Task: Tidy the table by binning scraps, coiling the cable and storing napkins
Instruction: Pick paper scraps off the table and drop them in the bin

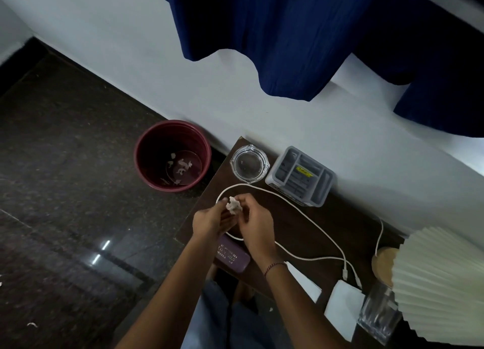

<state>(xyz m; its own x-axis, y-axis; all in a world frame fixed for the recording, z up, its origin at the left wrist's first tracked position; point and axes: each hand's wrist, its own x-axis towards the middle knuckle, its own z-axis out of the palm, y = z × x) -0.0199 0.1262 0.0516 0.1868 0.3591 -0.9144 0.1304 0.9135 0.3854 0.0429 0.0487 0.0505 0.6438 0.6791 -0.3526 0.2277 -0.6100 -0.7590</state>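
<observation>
Grip: you are pinching the crumpled paper scrap (234,205) between the fingertips of both hands, with the left hand (209,220) and right hand (255,225) curling in on it from either side.
Scrap: it is sitting at the top of the grip, hovering above the table (301,231) and touching nothing else.
Bin: the maroon bin (170,123) is standing on the floor beyond the grip and to its left, well apart from it and past the table edge, with pale bits (183,165) already lying at its bottom.
Risk, missing the bin: you are holding a light, ragged wad, so letting go before the grip is over the rim is likely sending it to the floor, where a stray piece (31,324) is already lying.
Risk, shedding: if you are kneading the wad, crumbs may be dropping straight below the grip.
Risk, cable: the white cable (264,189) is looping around and beneath the grip, so a low sweep leftward is risking a snag that drags it.
Risk, ashtray: the glass ashtray (250,164) is sitting just beyond the grip, so a forward swing could be knocking it.
Napkins: the white napkins (343,304) are lying near your right forearm, well behind the grip and waiting to be stored.
</observation>
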